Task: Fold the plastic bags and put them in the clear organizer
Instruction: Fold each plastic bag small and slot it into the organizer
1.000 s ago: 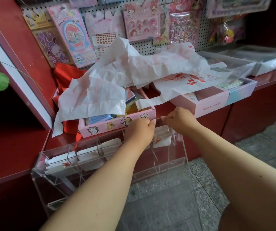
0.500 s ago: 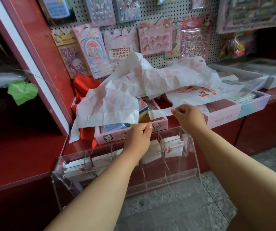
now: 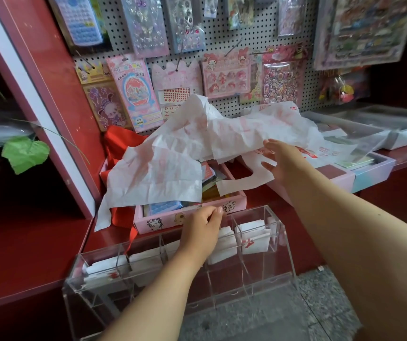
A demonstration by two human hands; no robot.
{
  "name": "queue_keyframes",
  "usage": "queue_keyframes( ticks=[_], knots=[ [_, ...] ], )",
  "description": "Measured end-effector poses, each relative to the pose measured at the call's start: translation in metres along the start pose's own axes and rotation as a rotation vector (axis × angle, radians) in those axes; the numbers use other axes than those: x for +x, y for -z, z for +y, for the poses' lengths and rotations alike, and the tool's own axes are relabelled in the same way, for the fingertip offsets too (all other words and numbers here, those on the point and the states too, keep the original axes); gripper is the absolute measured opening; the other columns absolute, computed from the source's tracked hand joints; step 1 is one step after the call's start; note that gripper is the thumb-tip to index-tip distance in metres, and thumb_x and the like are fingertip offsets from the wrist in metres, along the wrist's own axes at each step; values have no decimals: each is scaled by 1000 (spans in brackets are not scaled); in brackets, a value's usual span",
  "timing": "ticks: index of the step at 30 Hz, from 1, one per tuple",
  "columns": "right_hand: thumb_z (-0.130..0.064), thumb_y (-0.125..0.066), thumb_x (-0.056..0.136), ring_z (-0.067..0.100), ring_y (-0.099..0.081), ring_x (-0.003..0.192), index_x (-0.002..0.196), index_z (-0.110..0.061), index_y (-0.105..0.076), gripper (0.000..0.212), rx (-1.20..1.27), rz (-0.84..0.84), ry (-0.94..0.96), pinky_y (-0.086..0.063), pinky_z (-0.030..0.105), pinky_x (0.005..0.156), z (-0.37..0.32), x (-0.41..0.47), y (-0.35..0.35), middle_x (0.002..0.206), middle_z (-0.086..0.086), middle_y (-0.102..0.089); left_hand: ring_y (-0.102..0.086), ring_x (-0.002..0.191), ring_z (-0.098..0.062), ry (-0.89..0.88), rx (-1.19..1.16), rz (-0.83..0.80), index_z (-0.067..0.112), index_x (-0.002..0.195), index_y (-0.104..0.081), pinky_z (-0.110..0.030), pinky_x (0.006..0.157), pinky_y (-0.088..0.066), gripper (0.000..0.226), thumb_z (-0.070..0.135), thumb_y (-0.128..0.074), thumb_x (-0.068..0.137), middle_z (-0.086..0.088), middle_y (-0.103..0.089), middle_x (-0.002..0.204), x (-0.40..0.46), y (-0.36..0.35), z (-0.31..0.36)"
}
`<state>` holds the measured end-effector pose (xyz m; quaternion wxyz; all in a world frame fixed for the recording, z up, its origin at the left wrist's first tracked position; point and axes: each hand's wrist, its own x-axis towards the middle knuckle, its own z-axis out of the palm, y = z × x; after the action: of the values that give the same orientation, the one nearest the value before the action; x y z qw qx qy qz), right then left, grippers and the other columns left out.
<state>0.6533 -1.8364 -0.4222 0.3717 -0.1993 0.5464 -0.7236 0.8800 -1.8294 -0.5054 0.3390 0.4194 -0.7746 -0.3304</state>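
**Plastic bags: loose heap, next one under the right hand**

Plastic bags [image 3: 197,148] lie in a crumpled white heap with red print, draped over the pink trays [image 3: 190,219] on the red surface [image 3: 37,242], about 12 o'clock from the clear organizer [image 3: 259,279]. Folded bags already sit in the organizer's upper compartments.

Right hand [image 3: 281,161] is at the heap's 3 o'clock edge, fingers [image 3: 270,143] spread, touching the film near a handle loop [image 3: 244,184]. No closed pinch visible, so not grasping yet. Left hand [image 3: 201,232] rests over the organizer's back rim at the pink tray's front wall, fingers curled; can't tell if it holds anything.

Handling, as judged:
- Very light, thin, limp film. No stiffness; it sags wherever unsupported.
- Slick and crinkly; sheets likely cling together, so one pull may drag neighbours along.
- Won't break, but can snag on tray corners.
- Best grip: pinch a handle loop or top edge, lift clear of the heap, then flatten before folding.
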Motion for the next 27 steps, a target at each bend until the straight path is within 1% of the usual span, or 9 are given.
queue_keyframes(
  ticks=[4,6,9,11,16,19,21,24,27],
  knots=[
    [-10,-57,96,17,-54,118,132,-4,-53,37,55,-41,42,-50,27,78,2,-8,1,113,6,-60,-50,63,-9,29,-69,16,13,89,-70,-22,61,-43,32,30,-46,102,2,-56,66,0,1,1],
    [-8,-57,95,17,-58,107,121,-2,-59,27,121,-53,40,-49,26,74,6,-15,3,105,6,-61,-52,63,-10,62,-157,47,17,90,-71,-26,64,-46,30,29,-47,102,4,-56,67,0,2,1],
    [-5,-54,95,16,-59,87,97,-2,-62,8,242,-82,2,-51,27,73,10,-31,6,98,8,-60,-54,66,-10,106,-326,115,21,91,-69,-19,62,-47,24,26,-48,101,5,-58,71,-2,8,4],
    [-1,-53,95,17,-60,77,88,0,-60,11,311,-100,-32,-55,26,71,12,-44,8,88,10,-60,-59,77,-12,94,-375,162,22,96,-66,-17,68,-47,16,26,-51,100,4,-62,81,-6,13,8],
    [2,-49,95,24,-61,88,96,4,-58,10,439,-172,-149,-55,30,84,8,-85,4,90,15,-62,-57,108,-16,134,-498,219,22,117,-53,-20,84,-43,19,27,-53,98,5,-58,112,-11,30,13],
    [-1,-50,95,28,-61,95,98,8,-59,13,532,-247,-249,-57,36,84,1,-111,-1,93,19,-63,-52,122,-20,179,-604,248,23,126,-47,-32,101,-42,30,30,-54,98,-2,-52,133,-13,45,16],
    [2,-60,83,31,-63,96,94,12,-62,15,522,-333,-328,-59,40,79,-4,-127,-3,92,23,-64,-52,125,-21,191,-651,268,26,128,-47,-36,106,-40,41,41,-59,91,-3,-51,138,-15,58,16],
    [15,-84,32,37,-70,86,88,20,-66,60,528,-455,-362,-61,44,73,-2,-144,0,91,29,-68,-54,126,-23,230,-736,268,35,121,-51,-40,109,-41,41,52,-60,84,-2,-55,135,-19,75,13],
    [18,-87,18,38,-72,79,84,22,-67,70,574,-519,-391,-60,44,73,1,-158,4,88,31,-68,-61,116,-23,323,-877,212,26,131,-52,-33,87,-51,35,41,-48,100,-6,-64,126,-30,86,11]
  ],
)
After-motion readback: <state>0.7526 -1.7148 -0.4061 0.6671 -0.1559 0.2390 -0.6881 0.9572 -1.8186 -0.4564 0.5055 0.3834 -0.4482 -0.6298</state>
